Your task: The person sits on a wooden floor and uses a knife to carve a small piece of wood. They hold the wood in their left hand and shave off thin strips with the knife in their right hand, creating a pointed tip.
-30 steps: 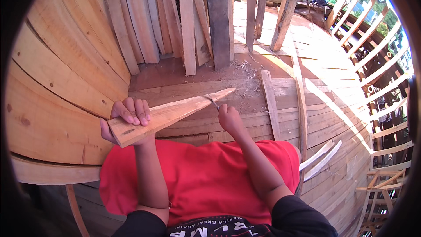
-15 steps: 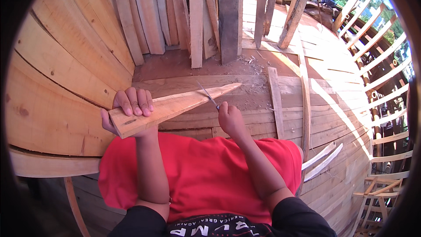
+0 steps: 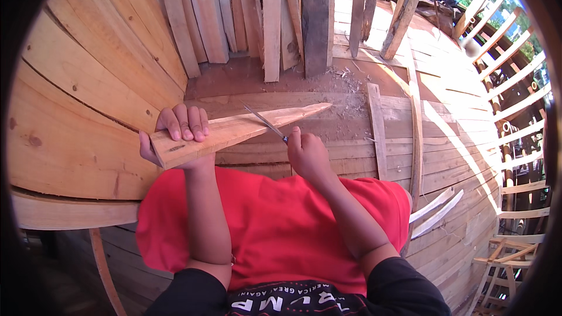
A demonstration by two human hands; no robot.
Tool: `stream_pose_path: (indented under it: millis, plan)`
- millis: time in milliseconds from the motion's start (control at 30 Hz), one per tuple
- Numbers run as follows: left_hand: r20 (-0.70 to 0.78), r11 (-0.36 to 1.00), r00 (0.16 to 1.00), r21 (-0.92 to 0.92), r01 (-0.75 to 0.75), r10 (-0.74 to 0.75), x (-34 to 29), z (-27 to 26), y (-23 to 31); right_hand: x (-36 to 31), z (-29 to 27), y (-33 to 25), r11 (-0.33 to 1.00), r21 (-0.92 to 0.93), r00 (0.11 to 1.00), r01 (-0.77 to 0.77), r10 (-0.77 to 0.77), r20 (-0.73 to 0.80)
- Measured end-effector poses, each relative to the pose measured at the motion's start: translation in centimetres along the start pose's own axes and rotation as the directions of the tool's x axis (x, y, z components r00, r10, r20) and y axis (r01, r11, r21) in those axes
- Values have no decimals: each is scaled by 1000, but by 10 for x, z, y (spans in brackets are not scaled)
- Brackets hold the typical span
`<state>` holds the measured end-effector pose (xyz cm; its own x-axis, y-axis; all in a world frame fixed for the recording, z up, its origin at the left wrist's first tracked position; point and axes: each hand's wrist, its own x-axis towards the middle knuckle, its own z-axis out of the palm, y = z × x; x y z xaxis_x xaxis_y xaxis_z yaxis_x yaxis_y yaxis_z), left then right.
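A long, tapering wooden board (image 3: 234,136) lies slantwise in front of me, its broad end at the left and its pointed tip at the far right. Around that broad end my left hand (image 3: 181,130) is closed, fingers over the top face and thumb at the end edge. My right hand (image 3: 308,153) is wrapped round the handle of a knife (image 3: 266,121), most of the handle hidden in the fist. The narrow blade crosses the board's upper face and reaches past its far edge.
Curved planks form a wall (image 3: 76,111) at the left. Upright boards (image 3: 271,23) stand at the back, with wood shavings (image 3: 351,82) at their feet. A loose strip (image 3: 377,131) lies on the plank floor (image 3: 445,169). Bent ribs (image 3: 518,111) line the right side.
My right hand has drawn the knife leftward along the board, farther from the pointed tip. The left hand keeps its grip. The whole view has shifted slightly.
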<state>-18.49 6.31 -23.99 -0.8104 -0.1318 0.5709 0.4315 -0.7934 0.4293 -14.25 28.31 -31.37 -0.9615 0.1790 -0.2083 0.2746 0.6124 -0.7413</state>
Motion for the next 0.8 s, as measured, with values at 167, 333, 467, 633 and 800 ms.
stream_pose_path:
  millis: [167,333,467,633,800]
  plan:
    - [15,999,1000,-34,15,-14,-3,28,-8,28,8,42,992,123,999,31,-26,-42]
    - [-10,999,1000,-35,-21,20,-1,11,-3,13,1,19,998,63,1000,-1,0,18]
    - [20,1000,1000,24,-10,10,-4,22,-5,7,-11,14,999,50,1000,12,-13,21]
    - [15,1000,1000,-8,-12,12,-2,20,-9,31,6,47,990,140,1000,7,-9,18]
    - [-52,1000,998,5,-23,24,-3,12,-4,-3,-1,2,994,60,996,87,-85,-38]
